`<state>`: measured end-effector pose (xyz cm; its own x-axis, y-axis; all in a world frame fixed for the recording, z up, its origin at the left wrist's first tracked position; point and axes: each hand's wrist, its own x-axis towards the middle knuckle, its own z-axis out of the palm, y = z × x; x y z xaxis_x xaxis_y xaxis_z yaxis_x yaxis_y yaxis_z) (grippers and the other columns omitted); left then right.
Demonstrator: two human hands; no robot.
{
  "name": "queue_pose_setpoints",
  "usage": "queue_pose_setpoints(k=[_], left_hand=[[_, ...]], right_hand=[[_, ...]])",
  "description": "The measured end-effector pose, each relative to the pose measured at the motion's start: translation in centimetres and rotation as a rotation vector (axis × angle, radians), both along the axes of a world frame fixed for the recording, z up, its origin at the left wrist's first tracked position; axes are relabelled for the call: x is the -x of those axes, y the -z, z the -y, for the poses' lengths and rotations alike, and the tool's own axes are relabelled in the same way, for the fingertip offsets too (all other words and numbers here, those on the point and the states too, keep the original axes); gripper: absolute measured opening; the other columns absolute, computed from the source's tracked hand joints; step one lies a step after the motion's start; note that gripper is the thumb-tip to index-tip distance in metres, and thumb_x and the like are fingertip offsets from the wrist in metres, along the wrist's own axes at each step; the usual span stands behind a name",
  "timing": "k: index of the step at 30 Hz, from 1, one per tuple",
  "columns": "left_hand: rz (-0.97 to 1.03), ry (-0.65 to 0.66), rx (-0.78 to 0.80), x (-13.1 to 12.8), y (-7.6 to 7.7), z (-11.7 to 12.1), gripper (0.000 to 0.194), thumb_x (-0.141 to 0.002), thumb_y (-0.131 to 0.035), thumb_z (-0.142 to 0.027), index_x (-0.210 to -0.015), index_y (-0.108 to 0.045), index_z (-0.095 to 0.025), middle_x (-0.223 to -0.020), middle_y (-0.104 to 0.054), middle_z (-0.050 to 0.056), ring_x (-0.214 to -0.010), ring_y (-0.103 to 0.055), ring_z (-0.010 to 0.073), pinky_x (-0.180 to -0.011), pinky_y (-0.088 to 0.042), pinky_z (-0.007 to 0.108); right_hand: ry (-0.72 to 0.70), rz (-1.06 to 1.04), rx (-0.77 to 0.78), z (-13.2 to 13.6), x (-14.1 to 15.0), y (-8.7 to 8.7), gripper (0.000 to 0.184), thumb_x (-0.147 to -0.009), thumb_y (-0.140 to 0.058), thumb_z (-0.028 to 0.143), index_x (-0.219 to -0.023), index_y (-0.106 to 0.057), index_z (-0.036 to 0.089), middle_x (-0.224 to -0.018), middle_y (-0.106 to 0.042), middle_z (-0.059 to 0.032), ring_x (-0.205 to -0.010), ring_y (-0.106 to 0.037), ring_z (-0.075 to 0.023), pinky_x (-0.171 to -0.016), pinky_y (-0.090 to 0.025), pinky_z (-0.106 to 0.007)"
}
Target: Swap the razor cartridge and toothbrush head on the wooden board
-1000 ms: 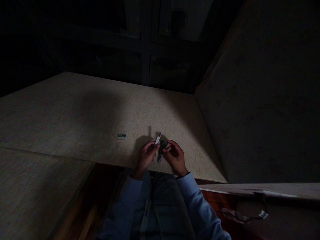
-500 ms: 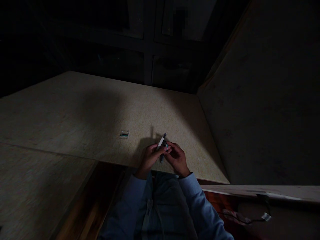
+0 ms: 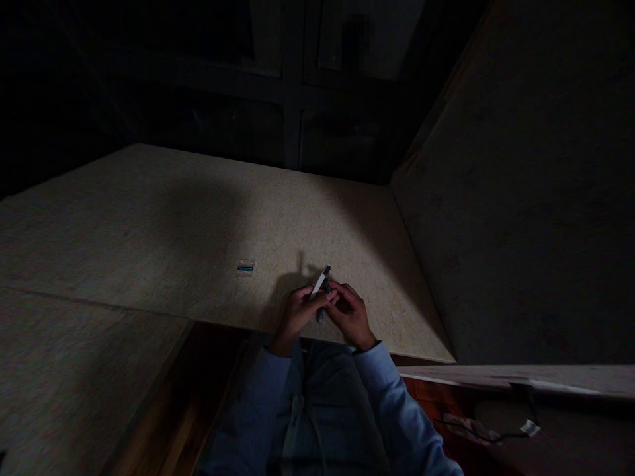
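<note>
Close to the table's front edge, my two hands meet with their fingers closed. In my left hand [image 3: 296, 313] is a slim, flat white stick [image 3: 319, 283] with a dark end, slanting up and to the right. The fingers of my right hand [image 3: 351, 312] pinch a small dark piece that looks like a razor [image 3: 320, 316]; its handle-like part shows below the fingers and its head is partly hidden. My left fingertips touch it too. To the left, a small clear case [image 3: 245, 268] with a dark strip inside lies flat on the table.
The pale, marbled tabletop [image 3: 278, 211] is dimly lit, with shadows across it. A dark panel [image 3: 520, 198] rises along its right side, and a dark framed window [image 3: 292, 132] stands behind. At lower right, a cable [image 3: 501, 437] with a white tag hangs below a ledge.
The head of the small dark piece has turned slightly between my fingers, so its teal and white strip no longer shows clearly. My hands have hardly moved.
</note>
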<state>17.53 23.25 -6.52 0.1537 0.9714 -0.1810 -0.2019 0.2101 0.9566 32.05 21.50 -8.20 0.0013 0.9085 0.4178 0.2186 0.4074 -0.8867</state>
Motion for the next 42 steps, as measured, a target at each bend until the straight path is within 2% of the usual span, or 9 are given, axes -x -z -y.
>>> queue_pose_setpoints(k=[4, 7, 11, 18, 21, 26, 30, 35, 42], left_hand=[[0.004, 0.013, -0.008, 0.1, 0.0, 0.1, 0.033, -0.067, -0.083, -0.041, -0.078, -0.077, -0.011, -0.072, -0.071, 0.006, -0.065, -0.061, 0.0137, -0.060, -0.044, 0.023], [-0.007, -0.012, 0.009, 0.2, -0.7, 0.3, 0.034, -0.065, -0.083, -0.042, -0.074, -0.076, -0.011, -0.059, -0.064, 0.003, -0.058, -0.056, 0.0132, -0.050, -0.036, 0.023], [-0.026, -0.014, 0.022, 0.4, -1.3, 0.4, 0.036, -0.063, -0.083, -0.046, -0.070, -0.074, -0.012, -0.048, -0.053, 0.000, -0.052, -0.050, 0.0120, -0.045, -0.029, 0.023], [-0.017, 0.007, 0.008, 0.4, -0.6, 0.2, 0.039, -0.062, -0.084, -0.048, -0.073, -0.075, -0.012, -0.048, -0.050, -0.001, -0.049, -0.044, 0.0099, -0.044, -0.026, 0.023], [-0.017, 0.001, 0.026, 0.4, -0.4, 0.1, 0.044, -0.062, -0.082, -0.052, -0.078, -0.074, -0.012, -0.048, -0.048, -0.003, -0.046, -0.041, 0.0081, -0.042, -0.025, 0.022], [0.005, 0.026, 0.093, 0.9, -0.3, 0.1, 0.058, -0.071, -0.066, -0.064, -0.092, -0.074, -0.011, -0.054, -0.049, -0.004, -0.039, -0.034, 0.0059, -0.037, -0.021, 0.021], [0.033, 0.081, 0.082, 1.5, -0.2, 0.5, 0.063, -0.069, -0.071, -0.063, -0.104, -0.073, -0.011, -0.056, -0.048, -0.005, -0.041, -0.035, 0.0053, -0.038, -0.023, 0.020], [0.006, 0.132, 0.054, 1.8, 0.3, 1.0, 0.081, -0.067, -0.076, -0.064, -0.127, -0.068, -0.010, -0.061, -0.053, -0.004, -0.045, -0.039, 0.0051, -0.041, -0.028, 0.019], [-0.067, 0.081, -0.011, 1.1, 0.6, 1.4, 0.085, -0.073, -0.072, -0.065, -0.133, -0.065, -0.005, -0.054, -0.044, -0.006, -0.047, -0.035, 0.0064, -0.043, -0.028, 0.020]], right_hand=[[-0.003, -0.002, 0.001, 0.0, 0.0, 0.0, 0.036, -0.085, -0.076, 0.029, -0.121, -0.071, 0.028, -0.084, -0.059, 0.0001, -0.075, -0.058, -0.0156, -0.075, -0.050, -0.031], [-0.008, -0.026, 0.013, -0.1, 0.1, 0.2, 0.040, -0.083, -0.077, 0.031, -0.122, -0.071, 0.028, -0.084, -0.059, -0.0003, -0.075, -0.058, -0.0161, -0.076, -0.051, -0.032], [-0.016, -0.040, 0.025, -0.2, 0.1, 0.3, 0.046, -0.080, -0.080, 0.032, -0.124, -0.069, 0.028, -0.088, -0.059, -0.0006, -0.077, -0.058, -0.0165, -0.078, -0.052, -0.033], [-0.020, -0.021, 0.016, -0.2, 0.0, -0.2, 0.038, -0.081, -0.079, 0.033, -0.118, -0.073, 0.029, -0.087, -0.059, -0.0007, -0.076, -0.058, -0.0162, -0.074, -0.051, -0.032], [0.010, -0.024, 0.038, -0.1, 0.0, -0.1, 0.038, -0.080, -0.081, 0.033, -0.116, -0.073, 0.028, -0.087, -0.060, -0.0009, -0.076, -0.058, -0.0163, -0.075, -0.051, -0.032], [0.087, -0.116, 0.069, -0.2, 0.2, 0.5, 0.039, -0.079, -0.081, 0.032, -0.117, -0.072, 0.027, -0.090, -0.060, -0.0012, -0.079, -0.057, -0.0162, -0.076, -0.050, -0.031], [0.138, -0.169, 0.096, -0.3, 0.1, 1.1, 0.042, -0.080, -0.080, 0.036, -0.120, -0.070, 0.025, -0.094, -0.064, -0.0032, -0.079, -0.058, -0.0167, -0.077, -0.052, -0.032], [0.178, -0.223, 0.105, -0.4, -0.1, 1.2, 0.045, -0.080, -0.080, 0.034, -0.122, -0.068, 0.024, -0.094, -0.064, -0.0031, -0.079, -0.058, -0.0160, -0.077, -0.052, -0.032], [0.181, -0.247, 0.113, -0.2, 0.1, 0.5, 0.043, -0.077, -0.081, 0.033, -0.118, -0.070, 0.024, -0.090, -0.064, -0.0018, -0.074, -0.057, -0.0153, -0.073, -0.051, -0.030]])
